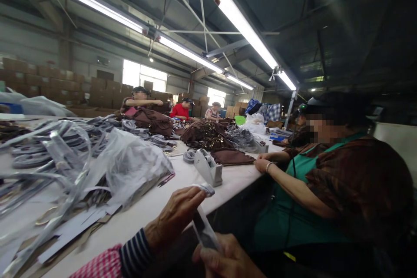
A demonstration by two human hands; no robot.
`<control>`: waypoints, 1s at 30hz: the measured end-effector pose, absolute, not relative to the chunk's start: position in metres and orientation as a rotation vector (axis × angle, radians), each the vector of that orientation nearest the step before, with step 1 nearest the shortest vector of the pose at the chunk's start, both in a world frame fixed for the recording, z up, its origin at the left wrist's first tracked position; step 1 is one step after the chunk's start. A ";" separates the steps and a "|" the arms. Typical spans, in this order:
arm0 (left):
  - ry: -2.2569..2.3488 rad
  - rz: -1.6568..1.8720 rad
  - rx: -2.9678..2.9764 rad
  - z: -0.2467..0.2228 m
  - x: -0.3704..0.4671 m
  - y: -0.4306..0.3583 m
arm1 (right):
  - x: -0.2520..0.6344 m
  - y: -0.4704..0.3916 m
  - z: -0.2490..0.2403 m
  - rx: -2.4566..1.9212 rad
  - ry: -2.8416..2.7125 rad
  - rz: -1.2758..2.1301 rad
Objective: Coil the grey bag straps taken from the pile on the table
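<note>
My right hand (228,258), low in the middle of the head view, is closed around a flat, dark strip in clear plastic (207,231). The strip slants up toward my left hand (176,210), which reaches over the table edge with its fingers pressed together. A small grey-white piece (208,189) shows at its fingertips; what the hidden side of that hand grips cannot be made out. Just beyond stands a white tape dispenser (208,168), with a grey coiled strap (189,157) behind it.
Grey straps in plastic (42,150) and a translucent plastic bag (130,163) cover the table's left side. Brown fabric pieces (208,134) with gold-coloured hardware are heaped farther back. A co-worker in a green apron (302,178) sits close on the right, hands on brown fabric (231,157).
</note>
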State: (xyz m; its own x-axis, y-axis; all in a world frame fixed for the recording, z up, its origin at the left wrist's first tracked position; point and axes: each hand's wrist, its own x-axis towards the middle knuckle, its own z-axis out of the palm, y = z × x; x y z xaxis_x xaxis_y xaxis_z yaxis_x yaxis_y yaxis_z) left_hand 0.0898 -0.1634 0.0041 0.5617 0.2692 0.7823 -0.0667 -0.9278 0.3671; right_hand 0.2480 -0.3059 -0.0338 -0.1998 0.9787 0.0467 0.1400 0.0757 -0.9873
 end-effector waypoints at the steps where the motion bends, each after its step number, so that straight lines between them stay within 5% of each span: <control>1: 0.117 1.255 2.574 0.000 0.083 -0.162 | 0.257 -0.310 -0.018 -1.205 -1.508 1.204; 11: 0.475 0.634 2.022 0.006 0.049 -0.210 | 0.318 -0.250 0.065 -1.292 -1.750 0.711; 19: 0.343 0.970 1.162 0.051 0.070 -0.202 | 0.241 -0.226 0.003 -0.911 -1.355 1.113; 23: 0.301 1.087 0.909 0.072 0.080 -0.178 | 0.197 -0.236 -0.026 -0.954 -1.151 0.807; 30: 0.253 1.321 1.276 0.071 0.082 -0.162 | 0.190 -0.275 -0.042 -1.173 -1.341 0.968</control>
